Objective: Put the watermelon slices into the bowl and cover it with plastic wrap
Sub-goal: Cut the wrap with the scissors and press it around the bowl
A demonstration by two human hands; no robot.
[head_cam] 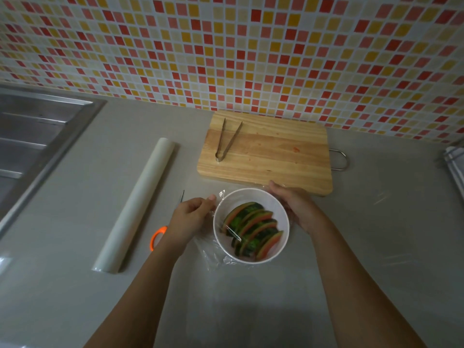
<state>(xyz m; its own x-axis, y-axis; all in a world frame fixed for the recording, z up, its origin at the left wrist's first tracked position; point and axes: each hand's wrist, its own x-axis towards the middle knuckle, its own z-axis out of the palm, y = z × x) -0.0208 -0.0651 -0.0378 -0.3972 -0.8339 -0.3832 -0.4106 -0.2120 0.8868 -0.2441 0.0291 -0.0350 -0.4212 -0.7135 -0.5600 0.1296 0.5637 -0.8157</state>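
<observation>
A white bowl (272, 204) stands on the grey counter and holds several watermelon slices (253, 228) packed side by side. A sheet of clear plastic wrap (213, 249) lies over the bowl's top and hangs crumpled around its sides. My left hand (192, 213) is pressed against the bowl's left side with its fingers closed on the wrap. Against the bowl's right side, my right hand (293, 204) holds the wrap down. The roll of plastic wrap (136, 205) lies on the counter to the left.
Behind the bowl lies a wooden cutting board (276, 156) with metal tongs (226, 139) on it. Orange-handled scissors (158, 237) sit partly hidden under my left wrist. A steel sink (32, 136) is at the far left, a folded cloth (455, 167) at the right edge, and a tiled wall behind.
</observation>
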